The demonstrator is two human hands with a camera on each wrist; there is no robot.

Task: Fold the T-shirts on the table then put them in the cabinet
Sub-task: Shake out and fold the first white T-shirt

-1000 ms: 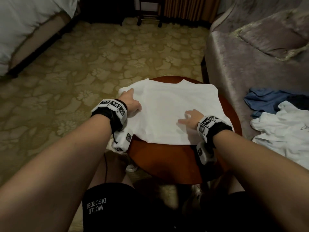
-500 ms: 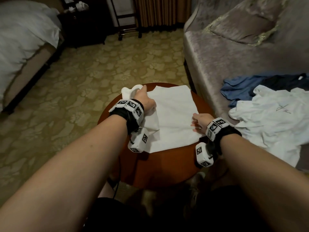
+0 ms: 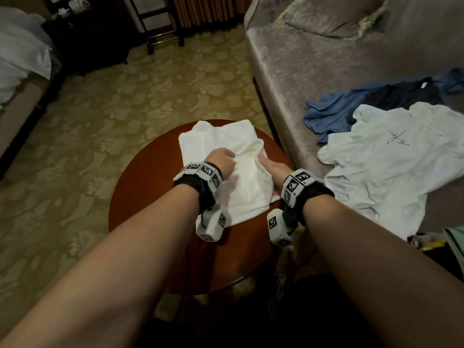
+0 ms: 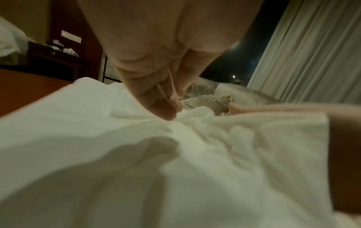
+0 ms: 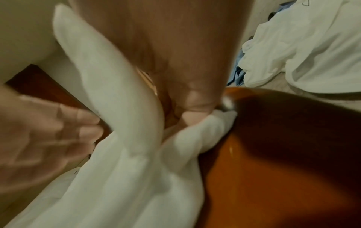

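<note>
Two bare hands meet over a white T-shirt (image 3: 226,151) that lies partly folded on a round, reddish-brown wooden table (image 3: 140,197), the garment covering the far half of the tabletop with its near hem toward the person. The left hand (image 3: 221,163) sits on the shirt's left-centre, fingers curled down; the left wrist view shows its fingertips (image 4: 168,112) pinching a small gathered ridge of the fabric. The right hand (image 3: 272,169) rests at the shirt's right edge, close beside the left; the right wrist view shows its thumb and fingers closed on a bunched fold of the cloth lifted off the tabletop. Both wrists carry black bands with white marker cubes. To the right of the table stands a grey upholstered sofa (image 3: 288,71) bearing a cushion (image 3: 334,13) and a loose heap of garments: a white T-shirt with a small dark mark (image 3: 391,156), a blue garment (image 3: 329,114) and a dark garment (image 3: 401,94) partly beneath it. A patterned beige carpet (image 3: 125,101) covers the floor; a bed with white linen (image 3: 20,56) occupies the upper left, and dark furniture (image 3: 95,33) stands at the far wall.
</note>
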